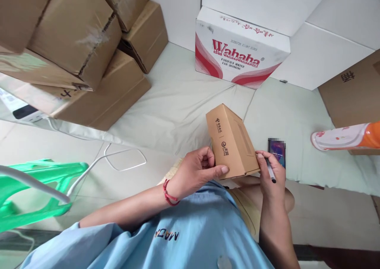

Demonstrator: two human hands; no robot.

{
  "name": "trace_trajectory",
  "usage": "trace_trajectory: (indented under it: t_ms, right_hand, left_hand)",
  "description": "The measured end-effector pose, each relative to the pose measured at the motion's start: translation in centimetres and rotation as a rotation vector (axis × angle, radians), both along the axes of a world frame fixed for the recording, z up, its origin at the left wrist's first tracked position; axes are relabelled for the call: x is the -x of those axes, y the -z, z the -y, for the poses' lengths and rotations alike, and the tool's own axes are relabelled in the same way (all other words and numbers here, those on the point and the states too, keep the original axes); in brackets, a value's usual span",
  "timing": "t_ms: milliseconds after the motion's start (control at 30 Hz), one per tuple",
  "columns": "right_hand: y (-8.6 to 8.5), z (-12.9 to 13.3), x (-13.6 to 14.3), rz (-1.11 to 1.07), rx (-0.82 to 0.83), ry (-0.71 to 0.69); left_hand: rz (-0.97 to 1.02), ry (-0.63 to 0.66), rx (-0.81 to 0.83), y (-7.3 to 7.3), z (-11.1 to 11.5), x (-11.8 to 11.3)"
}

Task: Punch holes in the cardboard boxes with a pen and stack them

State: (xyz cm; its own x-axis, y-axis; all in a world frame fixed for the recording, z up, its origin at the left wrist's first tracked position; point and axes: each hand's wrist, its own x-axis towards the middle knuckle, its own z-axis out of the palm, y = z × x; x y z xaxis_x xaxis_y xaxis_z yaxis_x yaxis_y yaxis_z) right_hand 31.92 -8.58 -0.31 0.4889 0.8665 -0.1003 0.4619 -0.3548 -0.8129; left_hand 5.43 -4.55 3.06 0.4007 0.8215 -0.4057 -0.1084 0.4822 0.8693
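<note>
The oblong tan cardboard box (231, 144), clamped between left hand (198, 168) and right hand (268, 186), is best steadied, slim white pen-like stick (270, 172) beside it.

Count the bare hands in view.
2: the left hand on the small brown cardboard box, near its lower edge; the right hand at its right, holding a slim whitish pen-like stick.

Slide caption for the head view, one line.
Left hand and right hand hold a small cardboard box, the right also holding a pen, a phone lying nearby.
</note>
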Motion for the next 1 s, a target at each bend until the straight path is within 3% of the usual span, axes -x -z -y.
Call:
trace_trajectory:
  t_ms: [767,1000]
  right_hand:
    - [1.0,0.2,-0.7,0.026,-0.007,-0.001]
    - [0.8,0.3,-0.5,0.013,-0.044,-0.014]
  left_hand:
    - [-0.073,-0.031,0.036,0.0,0.5,-0.1]
    - [-0.130,-0.052,0.033,0.9,0.4,1.6]
